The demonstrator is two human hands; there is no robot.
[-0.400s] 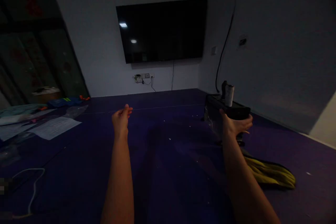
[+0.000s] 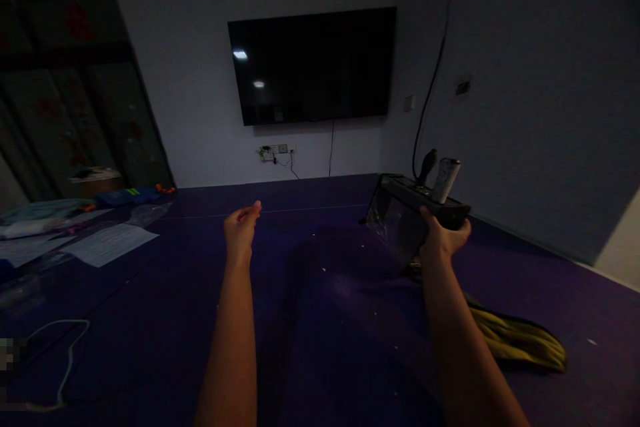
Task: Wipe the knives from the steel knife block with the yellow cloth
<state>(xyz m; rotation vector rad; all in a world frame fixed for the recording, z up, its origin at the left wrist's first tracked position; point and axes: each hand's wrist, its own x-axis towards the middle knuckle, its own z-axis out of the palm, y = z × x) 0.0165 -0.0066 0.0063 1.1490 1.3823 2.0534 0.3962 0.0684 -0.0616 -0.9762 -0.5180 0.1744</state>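
Observation:
On the right, my right hand (image 2: 443, 237) grips the near end of a dark box (image 2: 397, 217) with a shiny, see-through-looking side. The box is tilted, and its underside is partly hidden by my hand and forearm. A pale grey cylinder (image 2: 447, 180) and a dark rounded piece (image 2: 427, 167) stick up from its top. My left hand (image 2: 241, 230) is raised at centre left, fingers curled in towards the thumb, with nothing visible in them. Beside my right forearm lies a yellow and black cloth item (image 2: 525, 337).
Purple floor (image 2: 320, 333) with small white scraps spreads ahead. Papers (image 2: 110, 243), clear plastic and clothing lie at left, with a white cable (image 2: 67, 353) nearer. A television (image 2: 315, 67) hangs on the far wall; a dark cable (image 2: 435, 73) runs down the corner.
The box has shifted left and tipped, turning more of its side towards me; its cylinder now leans right. My left hand has moved slightly right. The camera view has tilted up a little.

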